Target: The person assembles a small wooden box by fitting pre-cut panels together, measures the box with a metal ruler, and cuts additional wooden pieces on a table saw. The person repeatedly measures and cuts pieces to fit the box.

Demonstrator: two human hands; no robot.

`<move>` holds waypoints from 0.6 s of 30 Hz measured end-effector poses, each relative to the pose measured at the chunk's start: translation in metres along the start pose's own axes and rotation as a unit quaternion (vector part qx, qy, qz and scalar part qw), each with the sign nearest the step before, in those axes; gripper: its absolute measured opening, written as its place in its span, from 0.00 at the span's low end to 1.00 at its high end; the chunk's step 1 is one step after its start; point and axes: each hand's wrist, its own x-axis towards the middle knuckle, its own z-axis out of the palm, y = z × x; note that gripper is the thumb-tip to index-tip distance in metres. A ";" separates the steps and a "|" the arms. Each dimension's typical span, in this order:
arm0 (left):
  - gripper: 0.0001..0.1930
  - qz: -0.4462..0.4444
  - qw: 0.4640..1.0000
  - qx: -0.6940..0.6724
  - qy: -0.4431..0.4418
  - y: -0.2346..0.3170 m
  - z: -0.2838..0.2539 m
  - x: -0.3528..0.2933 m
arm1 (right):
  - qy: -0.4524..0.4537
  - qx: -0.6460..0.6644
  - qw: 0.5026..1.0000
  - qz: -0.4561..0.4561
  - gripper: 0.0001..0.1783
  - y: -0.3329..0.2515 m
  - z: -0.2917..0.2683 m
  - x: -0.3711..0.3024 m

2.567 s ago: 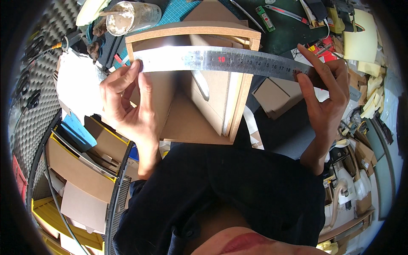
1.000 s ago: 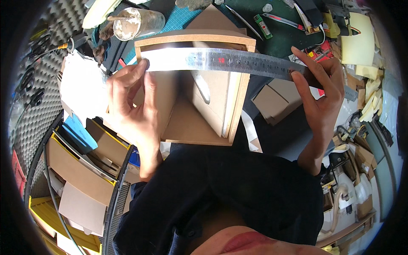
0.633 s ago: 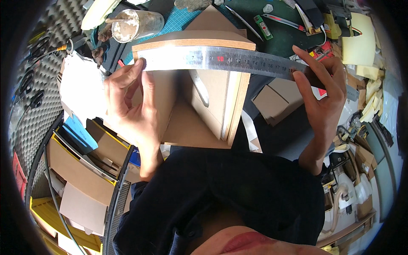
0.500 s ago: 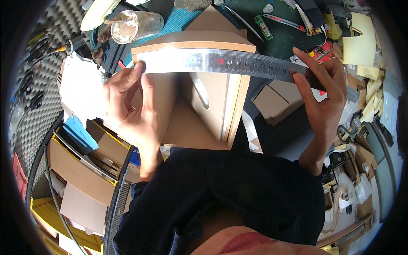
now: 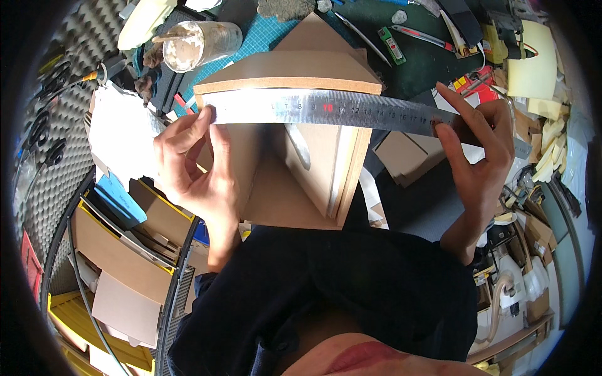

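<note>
Ruler (image 5: 326,108) across box (image 5: 285,67), both lower in view than before

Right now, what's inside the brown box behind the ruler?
Inside the brown box, a panel with a pale elongated patch shows. The ruler crosses in front, hiding whatever lies directly behind it.

Steel ruler (image 5: 338,108) with a graduated scale, dark numerals in a row, one in red, left-hand markings lost in glare, lettering on a blue sheet (image 5: 120,197), too small to read.
</note>
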 end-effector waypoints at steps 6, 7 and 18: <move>0.08 0.007 1.000 0.002 -0.026 -0.001 -0.004 -0.001 | -0.005 0.018 1.000 0.018 0.23 -0.003 0.000 0.001; 0.08 0.004 1.000 -0.004 -0.026 -0.002 -0.004 -0.001 | -0.007 0.020 1.000 0.021 0.23 -0.003 -0.001 0.001; 0.10 0.005 1.000 -0.018 -0.002 -0.004 0.000 0.000 | -0.008 0.020 0.999 0.033 0.23 -0.005 0.000 0.000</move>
